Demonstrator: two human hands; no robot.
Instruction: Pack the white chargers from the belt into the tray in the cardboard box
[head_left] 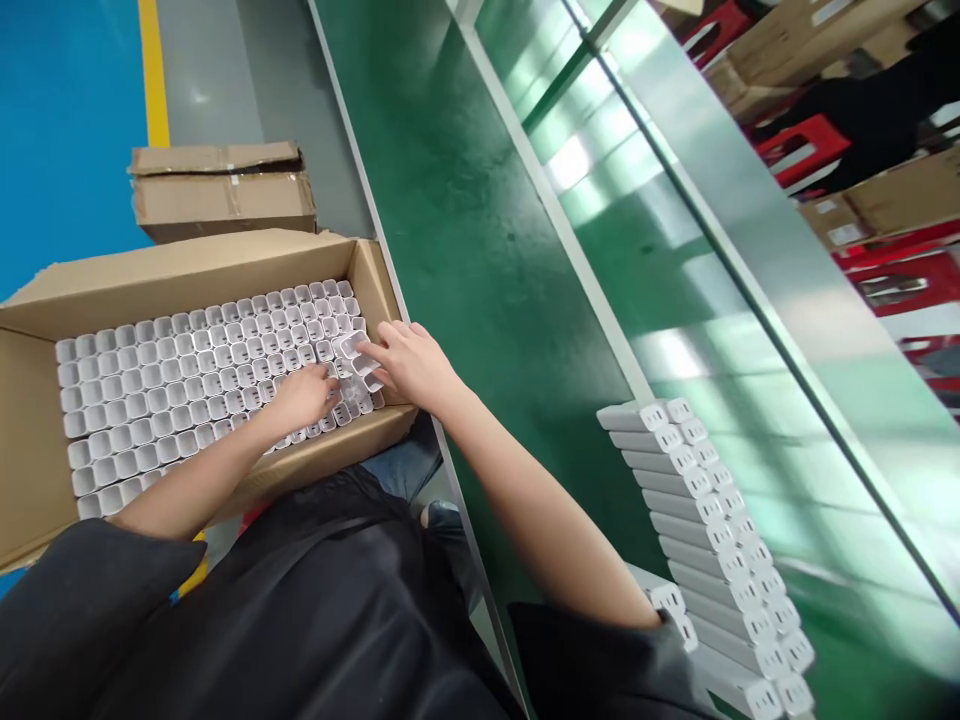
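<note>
Rows of white plastic charger housings stand packed on end in an open cardboard box. Over the box's right end, my right hand grips a few loose, tilted white housings between thumb and fingers. My left hand reaches in close beside it, its fingers curled down among the housings. Whatever those left fingertips pinch is hidden. Several housings near both hands lean out of line with the rows.
A green-topped workbench with a metal edge runs along the box's right side. More white housings lie in rows on it at lower right. Behind the box is a closed carton. Red stools and cartons stand beyond the bench.
</note>
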